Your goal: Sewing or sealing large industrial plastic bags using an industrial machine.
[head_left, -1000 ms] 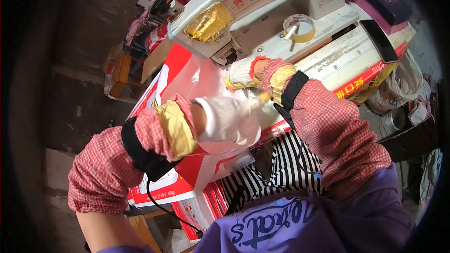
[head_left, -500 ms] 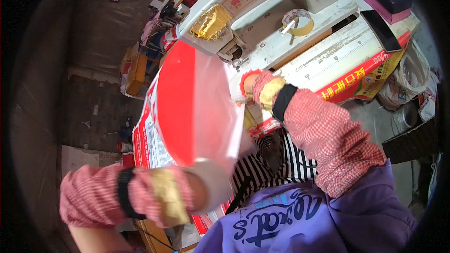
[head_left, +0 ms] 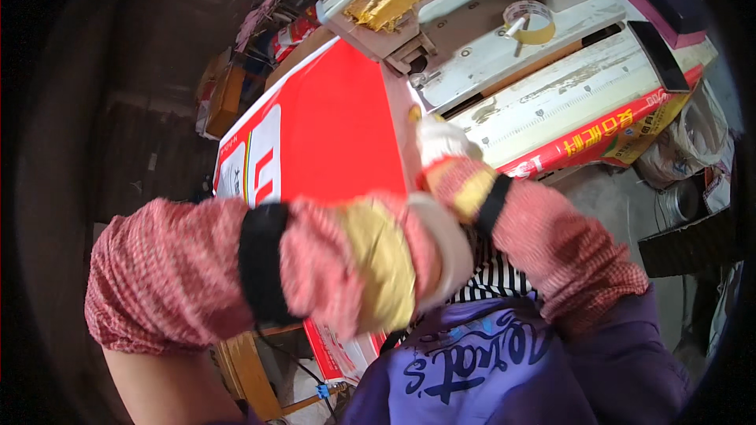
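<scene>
A large red and white printed sack (head_left: 339, 126) lies spread at the left of a white sewing machine (head_left: 567, 0), with its right edge near the needle area. My right hand (head_left: 445, 140), in a pale glove, is closed at that edge, just below the machine's head. Lower down, my left hand (head_left: 450, 248) is at the sack's near edge. It is blurred, and its fingers are hidden behind the wrist and sleeve. Pink checked sleeve covers with yellow tape and black bands wrap both forearms.
On the machine bed sits a tape roll (head_left: 540, 34) with a white stick in it. A dark flat phone-like object (head_left: 658, 57) and a purple box (head_left: 669, 4) are at the right. An orange-brown wooden box (head_left: 226, 101) stands at the left; a white bag (head_left: 697, 138) hangs far right.
My left hand has swung up and to the right, toward my right hand. The sack has turned flatter and shows more of its red face. The whole view has shifted slightly.
</scene>
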`<state>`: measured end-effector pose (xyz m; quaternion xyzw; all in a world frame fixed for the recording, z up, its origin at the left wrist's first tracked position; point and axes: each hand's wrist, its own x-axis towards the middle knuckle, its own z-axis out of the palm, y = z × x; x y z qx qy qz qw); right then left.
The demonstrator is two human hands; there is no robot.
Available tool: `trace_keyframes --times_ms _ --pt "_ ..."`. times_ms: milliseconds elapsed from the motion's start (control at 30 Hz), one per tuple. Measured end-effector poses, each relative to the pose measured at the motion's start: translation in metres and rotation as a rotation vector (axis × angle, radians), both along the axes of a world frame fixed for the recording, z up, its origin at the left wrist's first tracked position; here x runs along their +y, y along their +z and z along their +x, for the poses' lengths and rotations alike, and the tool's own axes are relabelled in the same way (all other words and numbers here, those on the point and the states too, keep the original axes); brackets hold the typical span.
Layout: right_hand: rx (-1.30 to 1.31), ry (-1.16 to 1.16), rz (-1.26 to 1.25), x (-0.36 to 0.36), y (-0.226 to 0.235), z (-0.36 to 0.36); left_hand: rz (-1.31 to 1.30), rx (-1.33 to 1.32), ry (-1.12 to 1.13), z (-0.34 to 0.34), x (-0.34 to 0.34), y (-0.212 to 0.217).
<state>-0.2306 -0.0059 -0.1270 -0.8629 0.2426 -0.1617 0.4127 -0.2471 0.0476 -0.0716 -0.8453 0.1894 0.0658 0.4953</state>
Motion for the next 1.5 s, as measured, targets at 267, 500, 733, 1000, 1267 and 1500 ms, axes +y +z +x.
trace_keyframes --times_ms 267,500,733,1000,1267,1500 --pt "0.275 0.181 -0.521 0.009 0.051 0.031 -0.169 0.774 -0.337 0.009 0.034 0.153" --pt "0.244 -0.249 -0.538 0.010 0.010 0.062 0.227 0.881 -0.199 -0.033 -0.010 0.103" --pt "0.242 -0.231 -0.549 0.006 0.016 0.059 0.608 0.732 -0.321 0.008 -0.029 0.160" --pt "0.210 -0.182 -0.560 0.002 -0.039 0.109 0.553 1.002 -0.565 -0.040 -0.065 0.116" --pt "0.416 0.370 -0.830 -0.008 0.005 0.060 0.444 1.140 -0.266 -0.047 -0.032 0.135" --pt "-0.165 -0.096 -0.564 0.031 -0.047 0.082 0.199 1.001 -0.572 -0.050 -0.042 0.116"
